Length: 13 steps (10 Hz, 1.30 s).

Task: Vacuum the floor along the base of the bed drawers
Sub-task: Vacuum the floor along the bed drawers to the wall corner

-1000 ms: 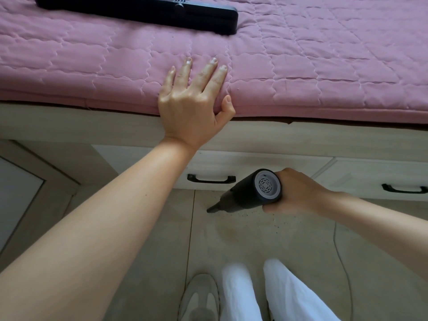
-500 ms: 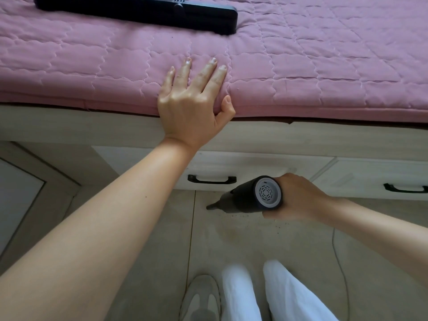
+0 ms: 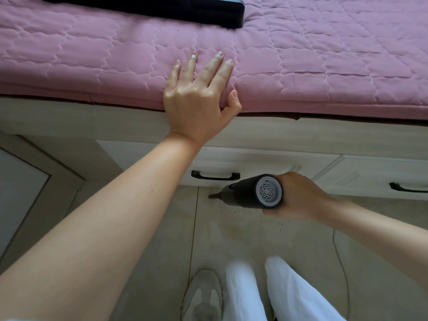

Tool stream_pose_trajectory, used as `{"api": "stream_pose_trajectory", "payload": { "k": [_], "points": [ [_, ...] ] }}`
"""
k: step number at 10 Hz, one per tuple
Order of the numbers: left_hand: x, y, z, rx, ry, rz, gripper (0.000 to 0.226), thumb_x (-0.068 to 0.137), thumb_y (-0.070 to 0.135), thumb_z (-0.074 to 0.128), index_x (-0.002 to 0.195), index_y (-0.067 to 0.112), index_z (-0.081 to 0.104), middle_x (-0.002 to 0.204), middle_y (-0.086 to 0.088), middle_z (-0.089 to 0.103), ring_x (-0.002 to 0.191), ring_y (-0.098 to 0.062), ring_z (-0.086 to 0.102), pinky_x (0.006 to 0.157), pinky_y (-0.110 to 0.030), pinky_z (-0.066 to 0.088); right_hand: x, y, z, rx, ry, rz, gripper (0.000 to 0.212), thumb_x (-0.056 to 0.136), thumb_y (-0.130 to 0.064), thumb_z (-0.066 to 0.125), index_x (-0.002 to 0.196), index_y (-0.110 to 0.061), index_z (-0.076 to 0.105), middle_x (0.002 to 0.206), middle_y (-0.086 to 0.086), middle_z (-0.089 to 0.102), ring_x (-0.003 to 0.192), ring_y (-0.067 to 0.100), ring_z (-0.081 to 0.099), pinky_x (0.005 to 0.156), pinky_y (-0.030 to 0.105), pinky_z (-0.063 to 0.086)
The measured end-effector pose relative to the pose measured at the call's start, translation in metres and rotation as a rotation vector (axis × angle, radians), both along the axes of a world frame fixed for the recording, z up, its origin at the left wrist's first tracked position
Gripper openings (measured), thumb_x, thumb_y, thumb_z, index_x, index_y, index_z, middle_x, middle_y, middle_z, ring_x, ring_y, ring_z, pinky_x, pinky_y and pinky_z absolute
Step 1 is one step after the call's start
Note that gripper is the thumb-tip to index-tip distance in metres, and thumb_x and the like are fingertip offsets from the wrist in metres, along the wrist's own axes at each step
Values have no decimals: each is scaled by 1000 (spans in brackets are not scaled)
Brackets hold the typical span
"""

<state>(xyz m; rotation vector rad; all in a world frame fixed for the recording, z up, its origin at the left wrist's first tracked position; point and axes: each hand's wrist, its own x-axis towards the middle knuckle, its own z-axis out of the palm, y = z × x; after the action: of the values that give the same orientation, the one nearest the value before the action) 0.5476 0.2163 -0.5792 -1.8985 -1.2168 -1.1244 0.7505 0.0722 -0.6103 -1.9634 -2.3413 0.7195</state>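
**Head view: vacuum nozzle at the drawer base, other hand braced on the bed**

Head camera looks down over both of my hands. My left hand (image 3: 196, 93) lies flat on the pink quilt (image 3: 324, 66) at the near edge of the bed, fingers straight and spread, thumb hooked over the edge, holding nothing. My right hand (image 3: 298, 196) is wrapped round the rear of the black handheld vacuum (image 3: 252, 192), whose grey vented end cap faces the camera. Its narrow nozzle points left and sits low over the tiled floor (image 3: 162, 239), just in front of the left drawer (image 3: 254, 163) and near the right end of its black handle (image 3: 215, 176). Dark specks lie on the floor below the vacuum body. A second drawer handle (image 3: 407, 188) shows at far right. A long black object (image 3: 162, 5) rests on the quilt at the far side. White trousers (image 3: 250, 290) and a grey shoe (image 3: 202, 295) fill the near edge.
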Motion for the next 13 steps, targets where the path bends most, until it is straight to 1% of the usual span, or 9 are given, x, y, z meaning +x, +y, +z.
{"api": "stream_pose_trajectory", "payload": {
  "k": [2,4,5,6,8,9,10,12,13],
  "points": [
    [0,0,-1,0,-5,-1,44,87,40,50,120,23,74,127,3,69,117,-35,64,100,-50,48,-8,5,-8,-1,53,-20,48,67,-38,77,111,-33,57,92,-11,65,81,15,62,65,25,45],
    [0,0,-1,9,-3,2,44,86,40,51,120,23,74,126,3,70,116,-35,65,100,-50,48,-14,3,-13,29,40,18,49,67,-43,73,111,-33,55,95,-7,69,83,19,64,67,31,50],
    [0,1,0,6,-4,2,44,86,40,51,120,23,74,126,2,69,117,-35,65,101,-50,47,-14,2,-11,40,19,27,51,69,-42,73,116,-33,54,95,-8,68,83,18,63,65,27,45],
    [0,1,-2,9,-3,1,44,86,40,51,120,24,74,126,3,70,117,-34,65,101,-50,48,-14,2,-11,36,54,27,53,69,-40,73,118,-32,55,96,-8,68,83,18,64,65,27,48],
    [0,1,-1,20,-4,3,44,87,40,51,120,24,74,126,3,69,117,-34,65,100,-49,48,-19,1,-20,15,109,22,54,65,-42,65,117,-33,53,97,-6,69,85,21,65,70,37,54],
    [-1,1,-1,23,-6,3,44,86,39,51,119,23,74,126,3,70,116,-34,65,99,-50,49,-17,-2,-20,2,120,33,52,68,-37,67,118,-31,53,97,-7,68,85,19,65,70,36,54],
    [0,0,-1,16,-4,-1,44,86,39,51,119,23,75,126,2,70,117,-35,65,100,-50,49,-11,-2,-13,20,86,19,49,69,-33,70,116,-29,55,93,-7,68,83,20,64,67,32,52],
    [0,0,-1,16,-5,6,44,86,40,51,119,24,75,126,3,70,117,-34,65,100,-49,48,1,-5,-2,13,27,-22,45,70,-28,71,112,-30,57,79,-13,57,75,17,61,62,26,47],
    [0,0,0,15,-6,9,44,86,40,51,119,25,75,126,4,70,116,-34,65,100,-49,48,4,-5,-1,6,6,-32,44,70,-28,71,111,-31,57,78,-13,57,75,17,61,61,27,47]
  ]
}}
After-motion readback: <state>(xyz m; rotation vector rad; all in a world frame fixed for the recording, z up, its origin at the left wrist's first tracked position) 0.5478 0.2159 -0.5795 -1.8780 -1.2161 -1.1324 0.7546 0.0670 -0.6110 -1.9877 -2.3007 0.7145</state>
